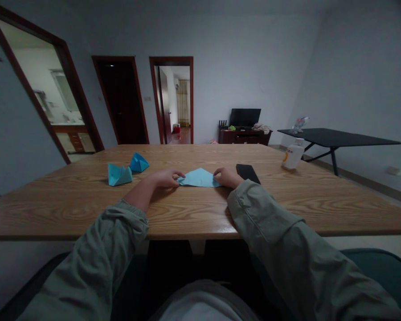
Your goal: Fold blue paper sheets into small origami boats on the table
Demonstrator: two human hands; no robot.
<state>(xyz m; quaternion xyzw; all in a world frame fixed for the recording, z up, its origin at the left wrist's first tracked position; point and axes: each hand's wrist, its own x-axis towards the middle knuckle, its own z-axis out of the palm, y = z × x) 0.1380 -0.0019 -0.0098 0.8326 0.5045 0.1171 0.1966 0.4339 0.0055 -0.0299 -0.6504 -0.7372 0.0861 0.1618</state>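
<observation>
The left hand and right hand lay apparently unclenched on a pale-blue folded paper sheet. It looked light and soft, best pinched at its corners.

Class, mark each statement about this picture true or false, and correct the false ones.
1. The left hand and right hand touch a blue paper sheet. True.
2. The phone lies left of the sheet. False: the phone lies to its right.
3. Two folded blue shapes sit on the wooden table. True.
4. The white bottle stands on the black table. False: the bottle stands on the wooden table; the black table is farther back.
5. A dark screen stands on a low cabinet. True.
</observation>
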